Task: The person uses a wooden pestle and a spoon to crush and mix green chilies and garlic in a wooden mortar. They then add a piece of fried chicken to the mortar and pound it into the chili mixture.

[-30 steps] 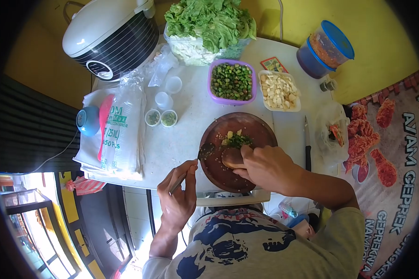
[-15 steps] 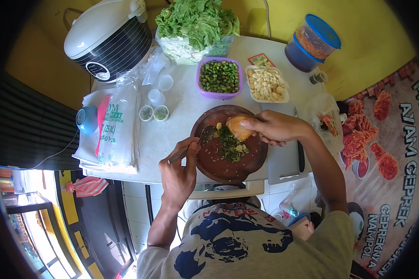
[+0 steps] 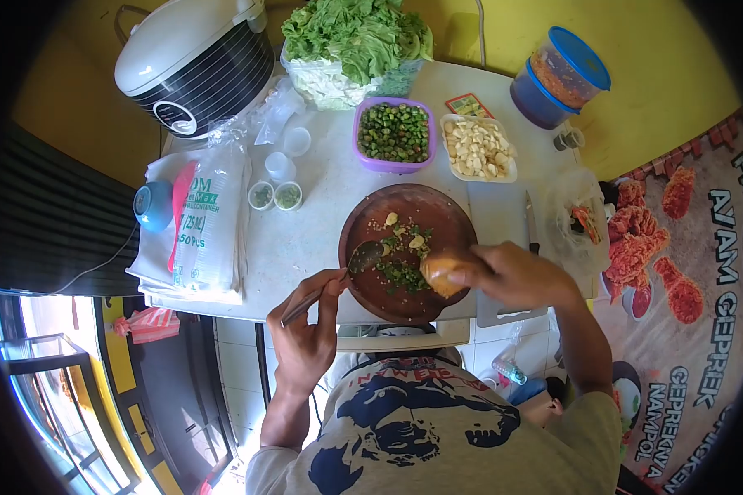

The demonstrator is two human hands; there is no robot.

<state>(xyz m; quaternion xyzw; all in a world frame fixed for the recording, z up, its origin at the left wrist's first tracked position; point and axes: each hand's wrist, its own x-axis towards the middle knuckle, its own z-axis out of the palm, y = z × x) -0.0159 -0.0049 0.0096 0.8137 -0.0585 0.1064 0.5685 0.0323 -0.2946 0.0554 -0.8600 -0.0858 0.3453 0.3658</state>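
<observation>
A wide round reddish-brown mortar (image 3: 367, 293) sits at the table's front edge. In it lie chopped green chillies (image 3: 403, 279) and pale garlic pieces (image 3: 418, 242), spread over the middle. My left hand (image 3: 307, 334) is closed around the handle of a metal spoon (image 3: 366, 254), whose bowl rests inside the mortar's left side. My right hand (image 3: 524, 279) grips a light-brown wooden pestle (image 3: 442, 272) by its handle. The pestle's head is over the right part of the mortar, slightly blurred; whether it touches the chillies I cannot tell.
Behind the mortar stand a purple tub of cut green chillies (image 3: 394, 164) and a white tub of garlic (image 3: 479, 148). A knife (image 3: 531, 216) lies on a grey board (image 3: 491, 223) to the right. Small cups (image 3: 288, 196) and plastic packs (image 3: 198, 264) are left; lettuce (image 3: 355, 41) is behind.
The pestle in my right hand has moved toward me and right. My left hand has lowered slightly, its spoon now plainly visible in the mortar. Chillies and garlic are more spread out.
</observation>
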